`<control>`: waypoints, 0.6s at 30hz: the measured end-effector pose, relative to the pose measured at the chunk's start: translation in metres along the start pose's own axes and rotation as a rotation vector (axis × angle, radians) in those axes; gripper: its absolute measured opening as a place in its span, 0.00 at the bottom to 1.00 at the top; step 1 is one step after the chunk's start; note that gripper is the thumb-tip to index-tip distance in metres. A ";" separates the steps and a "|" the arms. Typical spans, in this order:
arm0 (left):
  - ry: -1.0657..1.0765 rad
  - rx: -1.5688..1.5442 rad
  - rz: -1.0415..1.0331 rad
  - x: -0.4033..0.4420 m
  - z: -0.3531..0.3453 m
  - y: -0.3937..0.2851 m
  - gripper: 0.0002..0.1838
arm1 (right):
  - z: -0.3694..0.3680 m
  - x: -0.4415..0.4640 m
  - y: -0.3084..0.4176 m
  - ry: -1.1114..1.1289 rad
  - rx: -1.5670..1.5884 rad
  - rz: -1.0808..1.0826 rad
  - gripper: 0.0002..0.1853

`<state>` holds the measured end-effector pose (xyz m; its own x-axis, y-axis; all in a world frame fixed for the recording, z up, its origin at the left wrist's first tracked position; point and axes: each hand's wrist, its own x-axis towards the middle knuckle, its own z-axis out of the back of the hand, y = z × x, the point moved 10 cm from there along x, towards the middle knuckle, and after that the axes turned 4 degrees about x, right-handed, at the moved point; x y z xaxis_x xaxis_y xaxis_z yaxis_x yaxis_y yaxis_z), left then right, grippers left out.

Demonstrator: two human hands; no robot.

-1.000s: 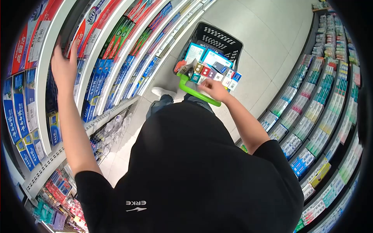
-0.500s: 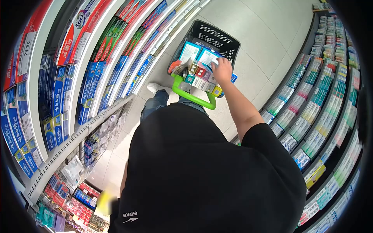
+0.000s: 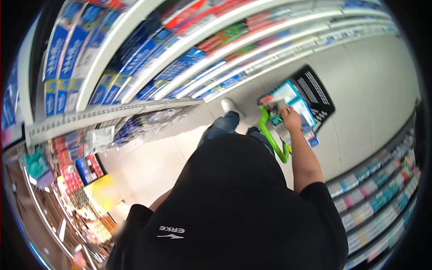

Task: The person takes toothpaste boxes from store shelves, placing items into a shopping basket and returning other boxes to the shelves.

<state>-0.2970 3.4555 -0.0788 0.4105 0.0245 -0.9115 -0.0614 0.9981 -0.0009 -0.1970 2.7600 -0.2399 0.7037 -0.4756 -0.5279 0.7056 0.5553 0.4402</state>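
Observation:
My right hand (image 3: 292, 119) is over the near part of a black shopping basket (image 3: 325, 92), fingers curled among the packed boxes. Motion blur hides what they grip. Just beyond the hand, light-blue and white boxes (image 3: 302, 110) lie in the basket. A dark blue box (image 3: 311, 136) shows beside my wrist. The basket's bright green handle (image 3: 274, 144) curves between the hand and my legs. Of my left arm only a bit of forearm shows beside the black shirt; the left hand is not visible.
Shelves of toothpaste boxes (image 3: 175, 67) run along the left and top. Another stocked shelf (image 3: 364, 207) stands at lower right. Pale floor tiles (image 3: 360, 90) lie between them. A yellow sign (image 3: 101, 194) and small goods are at lower left.
The view has turned, so basket and shelves appear further right and rotated. My right hand has drawn from the light-blue box toward the handle side, its fingers now more curled.

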 end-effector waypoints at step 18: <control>0.092 0.074 -0.046 0.066 -0.017 0.005 0.21 | 0.060 -0.050 -0.093 -0.134 -0.259 -0.057 0.25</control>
<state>-0.2856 3.4607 -0.1455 0.3256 -0.0233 -0.9452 0.0239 0.9996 -0.0164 -0.2927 2.6918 -0.2106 0.6803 -0.5876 -0.4381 0.7117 0.6724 0.2032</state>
